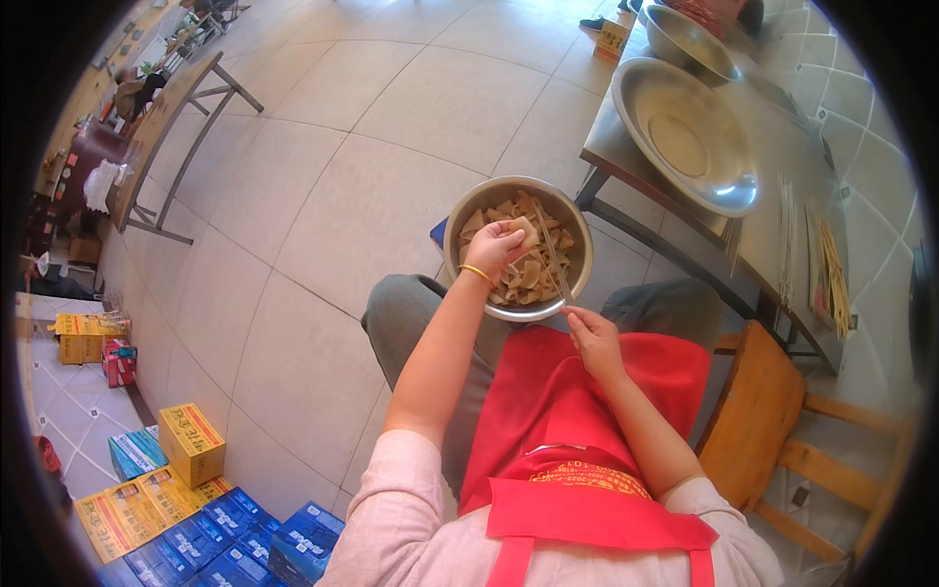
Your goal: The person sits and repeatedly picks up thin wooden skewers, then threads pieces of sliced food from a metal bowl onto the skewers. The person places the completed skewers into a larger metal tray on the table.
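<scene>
A steel bowl [579,293] stands low in front of me between my knees, filled with pale brown, flat food pieces [519,282]. Over its left part is my left hand [500,244], a yellow bangle on the wrist, pinching one flat food piece [527,230] between thumb and fingers. At the bowl's near right rim, my right hand [593,336] holds the ends of several thin skewers [552,253], which reach up and left across the bowl. Whether food is threaded on them is hard to tell.
To the right, a metal-topped table [770,227] bears a wide steel basin [686,139], another bowl [689,44] and bundled skewers [829,279]. A wooden chair [755,418] stands at my right. Stacked boxes [192,444] lie at lower left; a long table [165,121] stands at upper left, with a person beyond.
</scene>
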A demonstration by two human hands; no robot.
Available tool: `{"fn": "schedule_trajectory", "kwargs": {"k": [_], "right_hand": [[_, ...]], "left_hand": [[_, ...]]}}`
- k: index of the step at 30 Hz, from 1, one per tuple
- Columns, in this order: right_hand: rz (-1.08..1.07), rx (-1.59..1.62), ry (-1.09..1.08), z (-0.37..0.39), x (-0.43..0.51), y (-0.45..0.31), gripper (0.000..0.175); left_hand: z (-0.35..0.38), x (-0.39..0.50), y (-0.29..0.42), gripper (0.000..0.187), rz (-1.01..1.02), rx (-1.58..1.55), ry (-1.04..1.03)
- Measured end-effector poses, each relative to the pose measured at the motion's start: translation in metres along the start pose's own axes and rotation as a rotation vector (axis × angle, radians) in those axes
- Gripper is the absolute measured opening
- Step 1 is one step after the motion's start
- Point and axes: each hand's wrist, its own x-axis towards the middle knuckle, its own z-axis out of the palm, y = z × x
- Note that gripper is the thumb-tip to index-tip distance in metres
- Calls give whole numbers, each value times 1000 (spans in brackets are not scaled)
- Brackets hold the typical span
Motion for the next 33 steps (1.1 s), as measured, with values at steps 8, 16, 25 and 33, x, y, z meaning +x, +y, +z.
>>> {"fn": "schedule_trajectory", "kwargs": {"k": [8, 16, 25, 33], "right_hand": [[-39, -260, 24, -5, -2, -1, 20], [-177, -460, 117, 1, 3, -7, 21], [-197, -382, 174, 7, 37, 6, 23], [-120, -150, 150, 10, 63, 5, 21]], "left_hand": [[9, 0, -3, 21, 133, 186, 48], [7, 5, -13, 17, 272, 273, 15], [10, -2, -16, 20, 118, 347, -191], [21, -12, -11, 25, 40, 559, -306]]}}
